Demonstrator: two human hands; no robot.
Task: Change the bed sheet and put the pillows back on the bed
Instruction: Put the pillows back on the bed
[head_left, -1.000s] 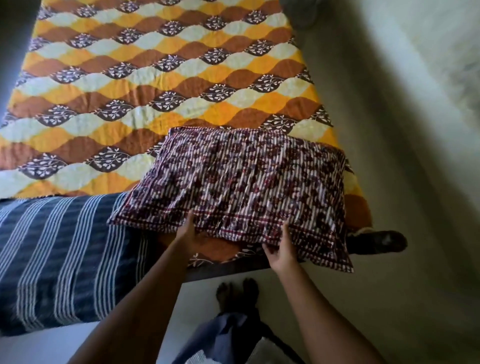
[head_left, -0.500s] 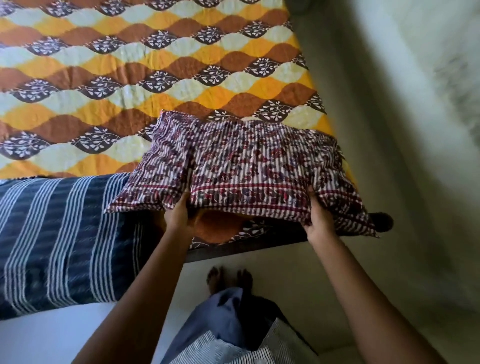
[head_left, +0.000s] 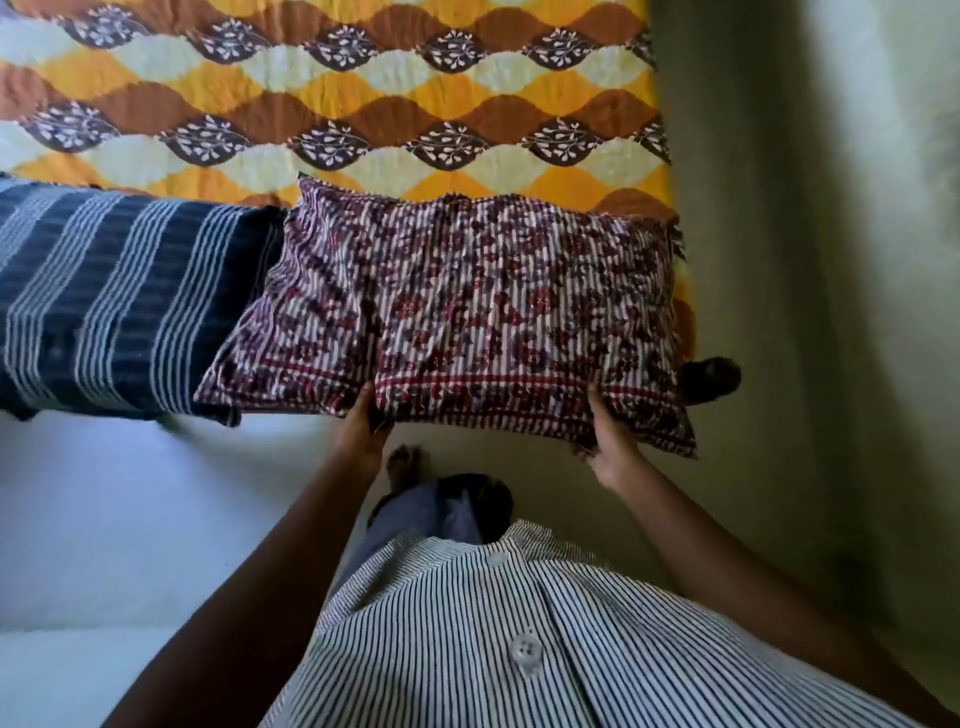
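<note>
On orange-brown bed sheet (head_left: 363, 104), maroon pillow (head_left: 467, 312) beside striped pillow (head_left: 119, 291) — pale floor (head_left: 130, 519).

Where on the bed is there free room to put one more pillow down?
Free: the patterned sheet beyond both pillows. Crowded: the near edge, filled by the blue striped pillow and the maroon pillow, which left hand and right hand grip.

Maroon/white floral-striped pillow (head_left: 467, 312), navy/white striped pillow (head_left: 114, 291), orange-brown-cream wavy bed sheet (head_left: 322, 93).

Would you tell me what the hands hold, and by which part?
The left hand and right hand grip the maroon floral pillow along its near edge.
</note>
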